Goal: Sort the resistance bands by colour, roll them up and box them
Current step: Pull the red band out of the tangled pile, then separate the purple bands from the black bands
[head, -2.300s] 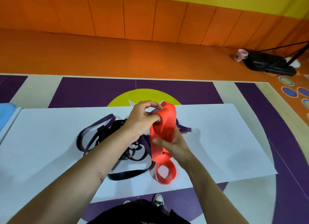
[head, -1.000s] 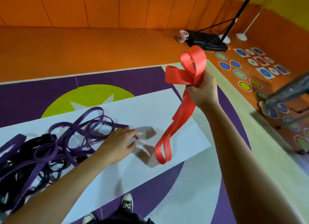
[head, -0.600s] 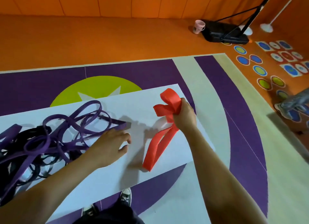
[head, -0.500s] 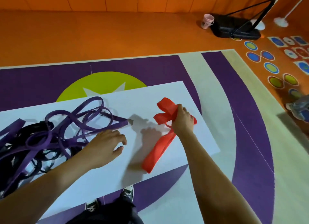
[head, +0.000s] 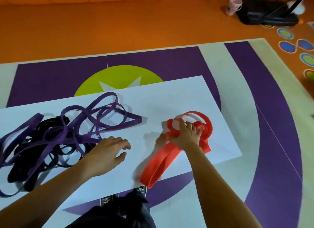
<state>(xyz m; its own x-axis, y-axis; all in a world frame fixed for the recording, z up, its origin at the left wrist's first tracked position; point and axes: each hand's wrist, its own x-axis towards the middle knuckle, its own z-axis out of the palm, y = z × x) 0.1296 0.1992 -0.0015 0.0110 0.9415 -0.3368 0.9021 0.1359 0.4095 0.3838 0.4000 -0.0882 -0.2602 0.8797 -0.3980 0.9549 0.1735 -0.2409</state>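
- Shoes (head: 106,199) and dark trousers (head: 119,216) fill the bottom edge, nearest the viewer, between two bare forearms.
- Palm down over a white sheet (head: 169,100), the left hand (head: 108,151) has loosely curled fingers and holds nothing. Whether its fingertips touch the sheet cannot be told.
- Just beside that hand, on its left, sits a tangled heap. The black bands (head: 22,159) lie mostly underneath and nearer. The purple bands (head: 102,112) loop over them and fan out beyond the knuckles.
- Off to the right of the left one, the right hand (head: 185,136) is palm down, with its fingers spread and fairly straight. It presses on a bunched red band (head: 159,166).
- Red loops curl up around and beyond the right fingertips. A long doubled tail runs from under the palm back toward the person, along the left of the right forearm, and ends at the sheet's near edge.
- Bare sheet separates the red band from the purple and black heap.
- Beyond both hands, the sheet's far edge lies over a purple floor mat (head: 51,78) with a yellow-green circle (head: 119,78).
- Farther still is orange floor (head: 119,23). Far beyond and to the right of the right hand, a pink cup (head: 233,4) stands just beside a black stand base (head: 266,15).
- Coloured spots (head: 287,46) dot the floor nearby.
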